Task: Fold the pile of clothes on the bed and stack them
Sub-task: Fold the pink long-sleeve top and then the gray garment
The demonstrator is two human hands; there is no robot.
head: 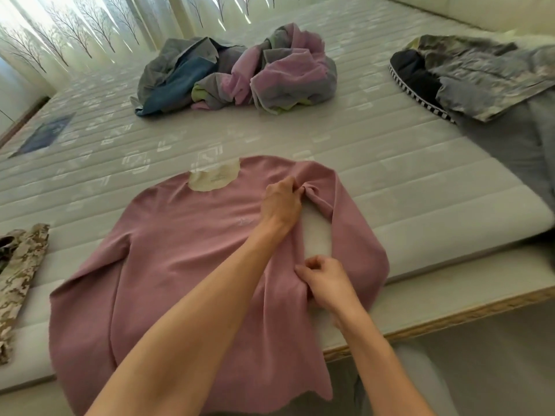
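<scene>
1. The pink long-sleeved top (186,265) lay flat on the near edge of the mattress (390,181), hem hanging off toward the person.
2. The left hand (280,202) pinched the fabric at the right armpit; the right hand (326,280) pinched the side seam lower down, fingers curled round a fold.
3. Looked like the side fold was starting. Best bet: lift both pinches together, keep that edge straight, and lay the sleeve flat across the chest.
4. Farther back sat the unfolded pile (240,76), with a camo garment (18,277) at the left and bedding (480,73) on the right.
5. Bare quilted mattress, tree-print curtains (60,28) behind.
</scene>
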